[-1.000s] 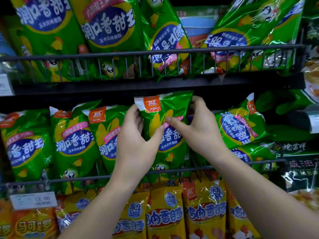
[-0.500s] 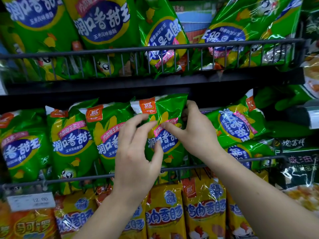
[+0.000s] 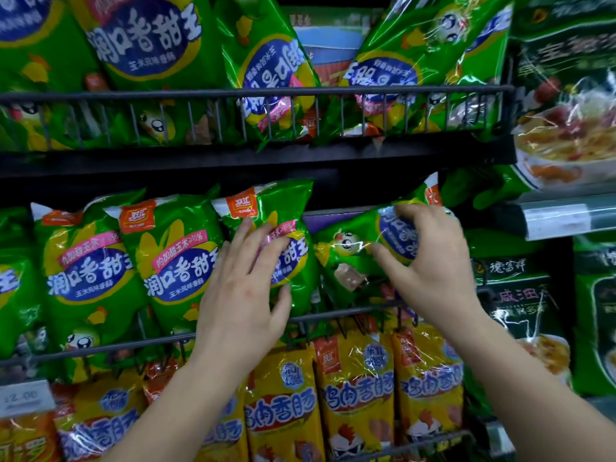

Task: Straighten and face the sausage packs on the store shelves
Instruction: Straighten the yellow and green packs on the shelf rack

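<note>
Two hands work side by side: the left hand point(image 3: 243, 295) lays straight fingers point(image 3: 263, 241) on an upright green sausage pack point(image 3: 286, 208). The right hand point(image 3: 430, 261) spreads bent fingers point(image 3: 413, 215) over a sideways pack point(image 3: 346, 248) beneath them, and whether they pinch it I cannot tell. It looks glossy, crinkled and slippery, so grip one end firmly, turn it upright, and seat it behind the wire rail point(image 3: 333, 316) below the fingers.
</note>
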Motion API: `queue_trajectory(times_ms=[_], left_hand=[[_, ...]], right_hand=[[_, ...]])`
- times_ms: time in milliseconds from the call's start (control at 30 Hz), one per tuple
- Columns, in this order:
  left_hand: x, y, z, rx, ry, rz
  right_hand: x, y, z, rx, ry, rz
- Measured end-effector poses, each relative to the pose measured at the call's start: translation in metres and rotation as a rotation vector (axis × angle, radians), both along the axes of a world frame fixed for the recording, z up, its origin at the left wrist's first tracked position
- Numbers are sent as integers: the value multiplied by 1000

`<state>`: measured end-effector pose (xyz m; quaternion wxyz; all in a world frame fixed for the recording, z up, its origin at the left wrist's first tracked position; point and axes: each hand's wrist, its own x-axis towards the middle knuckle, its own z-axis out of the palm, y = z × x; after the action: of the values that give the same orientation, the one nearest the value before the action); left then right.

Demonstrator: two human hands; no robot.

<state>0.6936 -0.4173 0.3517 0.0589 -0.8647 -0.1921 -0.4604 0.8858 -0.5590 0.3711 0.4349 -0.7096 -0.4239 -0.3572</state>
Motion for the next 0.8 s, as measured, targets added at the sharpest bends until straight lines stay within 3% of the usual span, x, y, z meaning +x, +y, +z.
queue_trajectory(times_ms=[167, 300, 633, 800], left_hand=[[2, 1, 4, -34, 29, 49], [4, -1, 6, -47, 24, 84], [14, -12, 4, -29, -38, 125], [23, -22, 8, 29, -68, 69]], right_hand=[[26, -27, -9, -94, 281, -154], [36, -36, -4, -189, 432, -124], [39, -31, 4, -150, 403, -64], [40, -29, 6, -43, 383, 110]])
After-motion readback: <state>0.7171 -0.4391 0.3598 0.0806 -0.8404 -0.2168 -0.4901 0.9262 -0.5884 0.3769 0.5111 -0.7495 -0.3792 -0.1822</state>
